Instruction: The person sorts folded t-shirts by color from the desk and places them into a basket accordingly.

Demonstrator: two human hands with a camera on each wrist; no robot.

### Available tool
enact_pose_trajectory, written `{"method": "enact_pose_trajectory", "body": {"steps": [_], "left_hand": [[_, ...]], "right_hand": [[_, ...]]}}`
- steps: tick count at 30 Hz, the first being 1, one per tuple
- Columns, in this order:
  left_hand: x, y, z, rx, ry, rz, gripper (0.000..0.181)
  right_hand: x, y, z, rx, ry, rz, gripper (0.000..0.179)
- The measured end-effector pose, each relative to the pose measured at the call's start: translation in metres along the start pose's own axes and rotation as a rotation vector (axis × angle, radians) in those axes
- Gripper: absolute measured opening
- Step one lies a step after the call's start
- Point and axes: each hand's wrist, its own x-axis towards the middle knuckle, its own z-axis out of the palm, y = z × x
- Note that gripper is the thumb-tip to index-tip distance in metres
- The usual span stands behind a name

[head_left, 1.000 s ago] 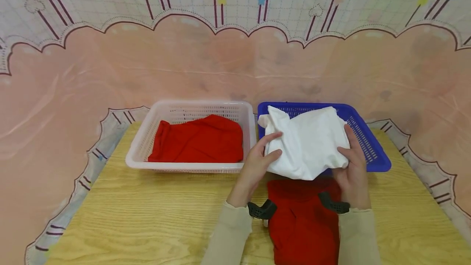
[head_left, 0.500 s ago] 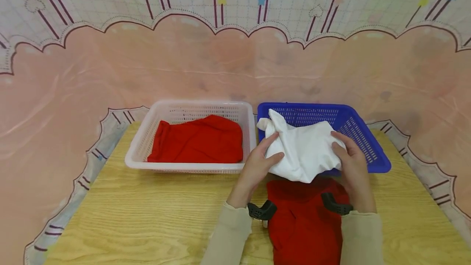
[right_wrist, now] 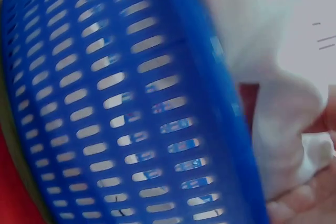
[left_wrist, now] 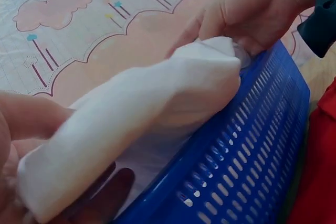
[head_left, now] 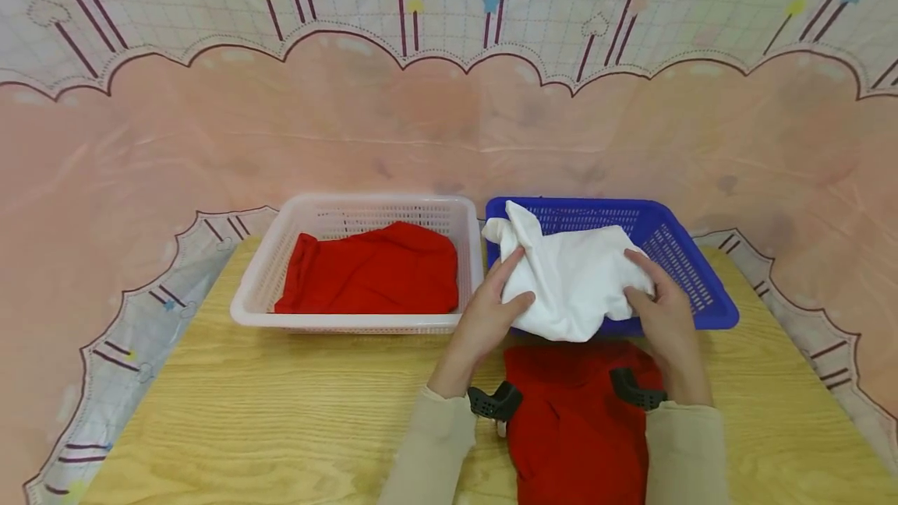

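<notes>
A folded white cloth [head_left: 571, 279] lies between my two hands, low in the blue basket [head_left: 701, 287] and over its front rim. My left hand [head_left: 484, 318] grips its left side, thumb and forefinger on top. My right hand [head_left: 666, 318] holds the right end between thumb and fingers. From the left wrist, the white cloth [left_wrist: 131, 108] appears as a thick rounded fold above the basket's slotted wall [left_wrist: 247, 145]. One corner of the cloth sticks up at the back left. In the right wrist view, fingers [right_wrist: 299, 203] show at the cloth's lower edge.
On the left stands a white basket [head_left: 351, 321] with a folded red cloth [head_left: 372, 271] inside. Another red garment [head_left: 575, 427] lies on the wooden table [head_left: 281, 411], between my forearms. A patterned curtain [head_left: 393, 131] hangs behind the baskets.
My right hand has slid inward and left along the cloth's right end, and that end has sunk lower and crumpled. My left hand has kept its hold. The head view has shifted slightly.
</notes>
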Motion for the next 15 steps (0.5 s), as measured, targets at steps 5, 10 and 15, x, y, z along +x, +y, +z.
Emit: {"method": "enact_pose_trajectory", "body": {"steps": [5, 10, 15], "left_hand": [[0.003, 0.0, 0.006, 0.186, -0.047, 0.095, 0.067], [0.007, -0.002, 0.014, 0.371, -0.058, 0.182, 0.071], [0.011, -0.003, 0.018, 0.551, 0.009, 0.293, 0.072]], "right_hand": [[0.001, 0.003, 0.001, -0.075, 0.128, 0.047, 0.046], [-0.001, 0.003, -0.001, -0.054, 0.133, 0.042, 0.042], [0.0, 0.002, -0.003, -0.173, 0.019, -0.021, 0.055]]}}
